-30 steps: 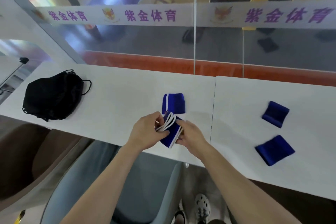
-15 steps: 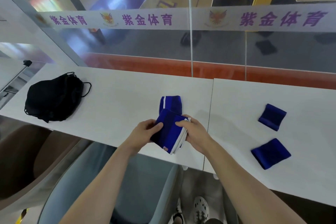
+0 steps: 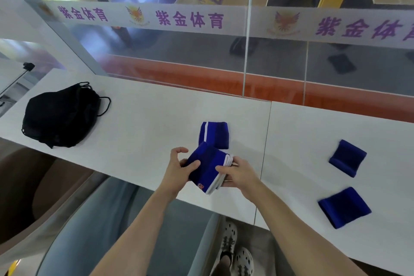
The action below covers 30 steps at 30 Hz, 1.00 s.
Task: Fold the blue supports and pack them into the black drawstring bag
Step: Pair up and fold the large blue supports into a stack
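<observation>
I log: blue supports, matt knit cloth, white trim; black drawstring bag, matt fabric; table, smooth white; partition, glossy glass.

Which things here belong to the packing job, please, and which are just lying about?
Job: held support, gripped by left hand and right hand; striped support on the table; far plain support; near plain support; black drawstring bag.
Lying about: grey chair; black device on stand.
</observation>
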Motion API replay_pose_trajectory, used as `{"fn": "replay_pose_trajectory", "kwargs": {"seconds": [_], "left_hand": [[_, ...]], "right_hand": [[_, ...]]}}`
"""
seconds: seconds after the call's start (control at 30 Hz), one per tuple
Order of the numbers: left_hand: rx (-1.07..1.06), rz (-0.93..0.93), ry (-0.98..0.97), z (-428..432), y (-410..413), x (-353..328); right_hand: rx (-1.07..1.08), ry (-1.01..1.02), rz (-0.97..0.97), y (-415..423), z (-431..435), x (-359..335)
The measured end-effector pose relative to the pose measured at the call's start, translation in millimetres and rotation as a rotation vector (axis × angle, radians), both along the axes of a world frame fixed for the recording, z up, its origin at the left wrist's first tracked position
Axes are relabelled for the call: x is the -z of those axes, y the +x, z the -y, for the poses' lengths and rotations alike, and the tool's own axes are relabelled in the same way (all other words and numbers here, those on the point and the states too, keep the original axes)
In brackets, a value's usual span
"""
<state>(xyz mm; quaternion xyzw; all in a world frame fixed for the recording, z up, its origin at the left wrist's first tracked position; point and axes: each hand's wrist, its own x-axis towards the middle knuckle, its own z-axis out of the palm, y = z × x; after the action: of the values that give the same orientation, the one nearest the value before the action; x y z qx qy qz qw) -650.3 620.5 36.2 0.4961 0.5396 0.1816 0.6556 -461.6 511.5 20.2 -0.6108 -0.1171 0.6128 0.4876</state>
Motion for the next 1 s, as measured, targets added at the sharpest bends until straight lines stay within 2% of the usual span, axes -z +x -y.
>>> {"fn": "replay_pose_trajectory", "kwargs": {"seconds": [0.07, 0.1, 0.13, 0.23, 0.37, 0.43, 0.5, 0.53, 0.57, 0.63, 0.67, 0.7, 0.77, 0.8, 0.87, 0.93, 0.97, 1.0], "left_hand": [[-0.151, 0.207, -0.272, -7.3, 4.4, 8.2], [-0.144, 0.286, -0.378, -9.4, 7.3, 11.5], [-0.069, 0.284, -0.416, -11.3, 10.4, 15.3], [0.108, 0.125, -0.282, -25.1, 20.7, 23.3], [0.214, 0.124, -0.206, -61.5, 26.9, 16.9], [0.305, 0.022, -0.068, -80.1, 31.2, 14.0], [0.342, -0.127, 0.19, -95.3, 37.0, 13.1], [0.353, -0.201, 0.35, -100.2, 39.7, 13.2], [0.386, -0.27, 0.515, -102.5, 42.5, 12.6], [0.551, -0.347, 0.793, -99.5, 47.8, 10.8], [0.667, -0.35, 0.875, -94.7, 49.3, 11.1], [0.779, -0.338, 0.898, -87.8, 50.0, 11.7], [0.833, -0.29, 0.779, -77.0, 45.0, 14.7], [0.715, -0.261, 0.693, -75.7, 41.4, 18.5], [0.326, -0.285, 0.481, -79.8, 35.4, 27.2], [0.126, -0.228, 0.075, -84.8, 35.1, 32.3], [0.118, -0.142, -0.124, -85.1, 37.1, 35.7], [0.132, -0.062, -0.244, -84.1, 39.6, 39.7]], "right_hand": [[0.129, 0.016, -0.021, 3.6, -6.0, 11.9], [0.185, 0.023, -0.047, 5.3, -9.6, 15.3], [0.21, 0.017, -0.066, 6.0, -13.6, 16.9], [0.125, -0.03, -0.044, 7.7, -26.6, 20.6], [0.115, -0.073, -0.03, 21.9, -46.0, 28.5], [0.098, -0.123, 0.061, 25.3, -56.6, 31.8], [0.063, -0.206, 0.283, 26.4, -65.3, 34.6], [0.081, -0.227, 0.306, 27.6, -68.6, 34.4], [0.134, -0.209, 0.19, 29.6, -73.1, 31.5], [0.213, -0.133, -0.193, 37.3, -80.6, 22.9], [0.226, -0.1, -0.293, 40.8, -84.0, 19.5], [0.22, -0.083, -0.305, 42.8, -86.4, 20.2], [0.217, -0.097, -0.184, 43.2, -88.8, 25.2], [0.236, -0.106, -0.147, 42.4, -88.5, 28.8], [0.285, -0.094, -0.171, 39.8, -85.9, 32.8], [0.31, -0.053, -0.223, 37.8, -84.9, 32.3], [0.298, -0.039, -0.232, 35.5, -84.6, 33.6], [0.273, -0.05, -0.199, 32.5, -84.8, 37.1]]}}
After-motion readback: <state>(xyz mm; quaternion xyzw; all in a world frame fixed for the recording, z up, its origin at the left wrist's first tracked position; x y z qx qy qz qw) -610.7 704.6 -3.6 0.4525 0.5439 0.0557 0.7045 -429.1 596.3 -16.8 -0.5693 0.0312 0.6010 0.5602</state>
